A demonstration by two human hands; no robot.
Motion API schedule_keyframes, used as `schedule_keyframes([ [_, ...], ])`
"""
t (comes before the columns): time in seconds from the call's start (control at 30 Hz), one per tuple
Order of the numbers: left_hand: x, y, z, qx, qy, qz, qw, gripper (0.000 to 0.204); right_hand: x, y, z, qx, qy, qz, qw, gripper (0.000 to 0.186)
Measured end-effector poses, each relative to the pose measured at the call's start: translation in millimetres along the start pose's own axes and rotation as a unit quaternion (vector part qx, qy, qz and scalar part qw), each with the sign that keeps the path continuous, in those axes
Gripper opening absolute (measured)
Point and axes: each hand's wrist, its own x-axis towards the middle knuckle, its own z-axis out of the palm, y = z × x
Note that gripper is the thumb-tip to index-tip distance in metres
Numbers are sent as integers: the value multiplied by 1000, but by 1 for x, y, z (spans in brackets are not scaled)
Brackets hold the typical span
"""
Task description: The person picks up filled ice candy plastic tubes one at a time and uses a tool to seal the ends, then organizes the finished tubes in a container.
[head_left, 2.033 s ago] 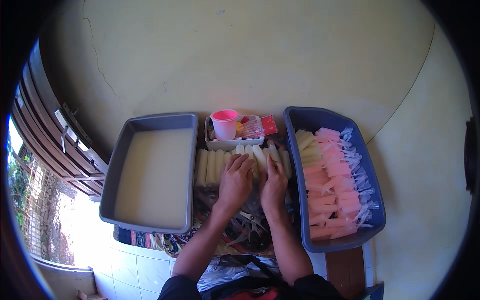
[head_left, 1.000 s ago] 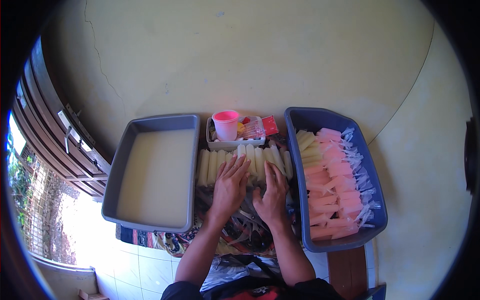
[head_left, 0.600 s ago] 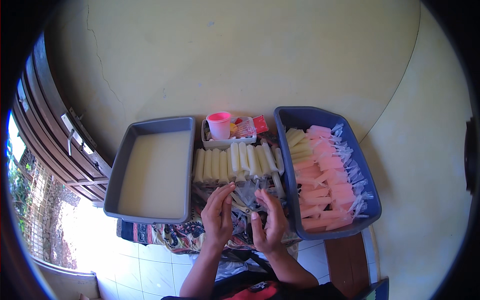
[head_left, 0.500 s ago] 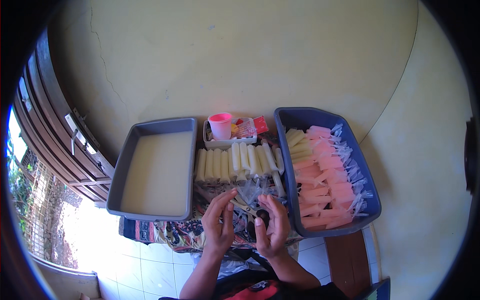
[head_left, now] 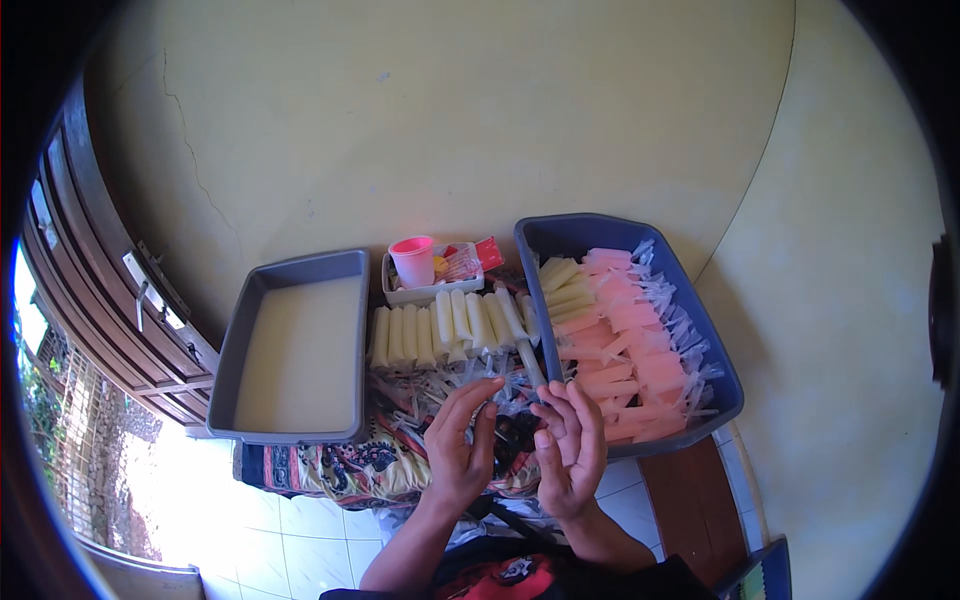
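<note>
My left hand and my right hand are raised over the table's front edge, palms facing each other with a gap between. Their fingers are stretched and slightly bent, thumbs apart, and I see nothing held in either. Behind them, filled plastic tubes of pale liquid lie in a row. Crumpled clear plastic is spread in front of that row. Between my hands show the black handles of scissors, partly hidden. One narrow clear tube lies beyond my right fingertips.
At the left, a grey basin holds milky liquid. A blue-grey basin at the right holds many pink tubes and several pale ones. Behind stands a white tray with a pink cup. A patterned cloth covers the table.
The whole view has shifted, so the table things sit further left. My hands have moved right relative to the table, and my right fingers have spread a little. The scissors are more hidden.
</note>
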Motion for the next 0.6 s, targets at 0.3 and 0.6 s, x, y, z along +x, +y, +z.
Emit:
schedule_keyframes([
  [0.3,96,-31,88,-6,-94,46,994,21,111,-19,-82,-48,-54,90,993,60],
  [0.6,156,-115,171,73,-200,67,975,23,189,127,-156,-290,-153,129,936,56],
])
